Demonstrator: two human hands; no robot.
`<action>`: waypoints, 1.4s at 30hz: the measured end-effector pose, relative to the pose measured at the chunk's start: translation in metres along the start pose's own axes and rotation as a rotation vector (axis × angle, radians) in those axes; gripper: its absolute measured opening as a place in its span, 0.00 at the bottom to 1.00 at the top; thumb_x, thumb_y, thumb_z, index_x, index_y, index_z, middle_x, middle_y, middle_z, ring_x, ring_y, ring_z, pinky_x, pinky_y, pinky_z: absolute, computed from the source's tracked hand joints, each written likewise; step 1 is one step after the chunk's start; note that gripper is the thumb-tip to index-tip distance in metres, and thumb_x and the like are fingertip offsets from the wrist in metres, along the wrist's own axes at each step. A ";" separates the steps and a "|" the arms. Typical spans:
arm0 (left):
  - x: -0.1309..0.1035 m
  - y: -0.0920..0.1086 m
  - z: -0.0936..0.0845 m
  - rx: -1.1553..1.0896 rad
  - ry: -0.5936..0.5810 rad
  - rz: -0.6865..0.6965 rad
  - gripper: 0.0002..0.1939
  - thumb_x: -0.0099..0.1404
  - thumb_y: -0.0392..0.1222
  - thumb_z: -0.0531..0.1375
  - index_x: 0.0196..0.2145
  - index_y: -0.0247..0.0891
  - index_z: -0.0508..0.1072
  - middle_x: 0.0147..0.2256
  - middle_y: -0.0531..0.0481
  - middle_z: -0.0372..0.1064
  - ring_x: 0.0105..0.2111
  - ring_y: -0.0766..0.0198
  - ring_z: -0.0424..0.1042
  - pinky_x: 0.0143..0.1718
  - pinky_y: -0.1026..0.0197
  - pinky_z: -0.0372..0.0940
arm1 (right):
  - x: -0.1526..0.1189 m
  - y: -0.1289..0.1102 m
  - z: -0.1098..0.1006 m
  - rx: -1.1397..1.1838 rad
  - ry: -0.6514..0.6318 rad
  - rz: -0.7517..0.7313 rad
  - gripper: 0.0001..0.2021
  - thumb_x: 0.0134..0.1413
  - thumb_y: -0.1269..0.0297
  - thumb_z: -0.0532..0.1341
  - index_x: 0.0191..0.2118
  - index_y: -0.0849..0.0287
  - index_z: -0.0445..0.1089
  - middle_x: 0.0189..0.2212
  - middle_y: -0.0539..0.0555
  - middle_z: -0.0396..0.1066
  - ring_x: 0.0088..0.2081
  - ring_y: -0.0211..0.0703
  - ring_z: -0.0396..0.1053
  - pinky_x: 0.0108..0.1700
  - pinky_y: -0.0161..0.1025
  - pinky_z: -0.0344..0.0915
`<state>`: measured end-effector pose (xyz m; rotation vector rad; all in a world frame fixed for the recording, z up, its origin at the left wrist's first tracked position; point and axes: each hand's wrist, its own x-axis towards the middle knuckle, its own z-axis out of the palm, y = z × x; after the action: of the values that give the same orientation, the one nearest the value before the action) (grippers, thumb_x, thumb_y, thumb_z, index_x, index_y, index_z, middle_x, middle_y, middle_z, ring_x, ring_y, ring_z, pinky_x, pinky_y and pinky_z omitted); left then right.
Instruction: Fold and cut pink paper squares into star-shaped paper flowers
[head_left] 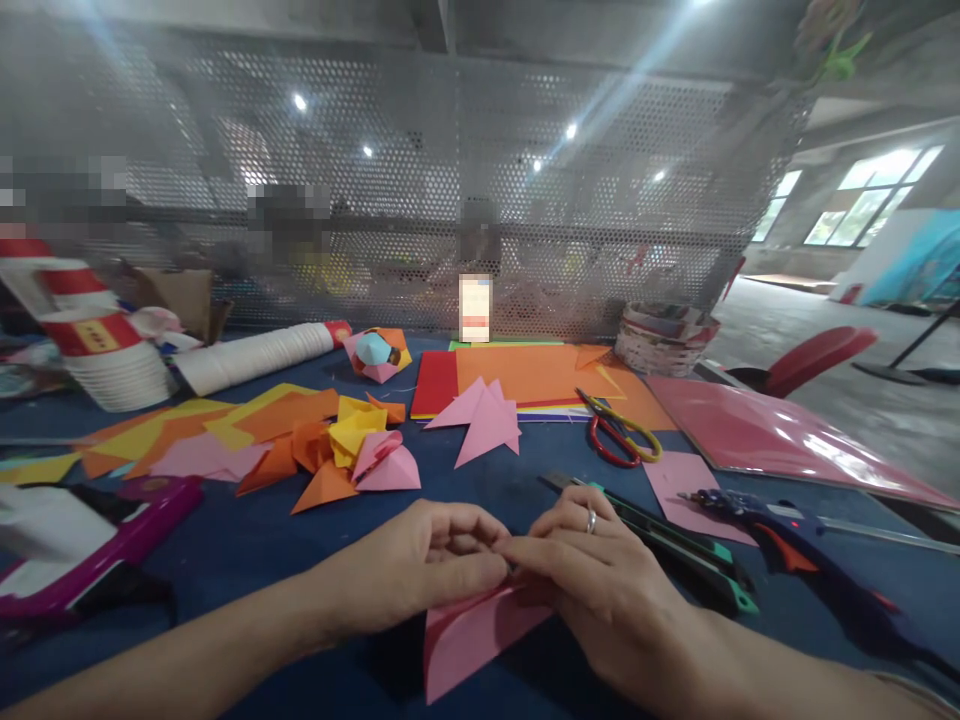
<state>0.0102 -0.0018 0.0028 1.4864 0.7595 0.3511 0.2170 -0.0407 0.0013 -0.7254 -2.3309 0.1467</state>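
Low in the middle of the view, a sheet of pink paper is bent into a fold, its lower edge hanging toward me. My left hand grips its top edge from the left, the thumb lying along it. From the right, my right hand, with a ring on one finger, pinches the same edge, so the fingertips of both hands meet there. The fingers hide the upper part of the paper. Just beyond my hands lie folded pink paper pieces and, to their left, folded pink, yellow and orange pieces.
A green and black utility knife lies beside my right hand, with a dark blue glue gun farther right. Scissors rest near orange paper sheets. Paper cups stand at left, near a purple tool.
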 end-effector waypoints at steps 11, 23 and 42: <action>-0.003 0.001 0.002 -0.181 -0.136 0.006 0.22 0.58 0.39 0.64 0.50 0.40 0.65 0.47 0.48 0.66 0.41 0.65 0.69 0.42 0.62 0.61 | -0.005 0.002 -0.004 -0.094 -0.016 -0.154 0.14 0.56 0.81 0.52 0.44 0.60 0.67 0.37 0.49 0.75 0.43 0.37 0.68 0.53 0.40 0.54; 0.002 -0.009 0.003 -0.305 -0.170 0.104 0.29 0.53 0.23 0.57 0.51 0.41 0.64 0.41 0.52 0.67 0.43 0.65 0.66 0.44 0.63 0.59 | -0.003 -0.003 -0.004 -0.154 0.057 -0.200 0.13 0.59 0.79 0.50 0.42 0.61 0.68 0.43 0.50 0.74 0.49 0.37 0.65 0.58 0.39 0.51; 0.001 -0.019 -0.004 0.232 0.309 0.068 0.23 0.55 0.32 0.57 0.49 0.43 0.62 0.40 0.54 0.66 0.26 0.71 0.64 0.25 0.67 0.58 | -0.006 0.000 -0.009 -0.192 -0.331 -0.227 0.12 0.62 0.76 0.49 0.34 0.61 0.69 0.37 0.51 0.73 0.40 0.38 0.67 0.49 0.39 0.59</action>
<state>0.0038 -0.0002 -0.0157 1.7004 1.0236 0.5682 0.2262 -0.0450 0.0044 -0.5542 -2.7536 -0.0654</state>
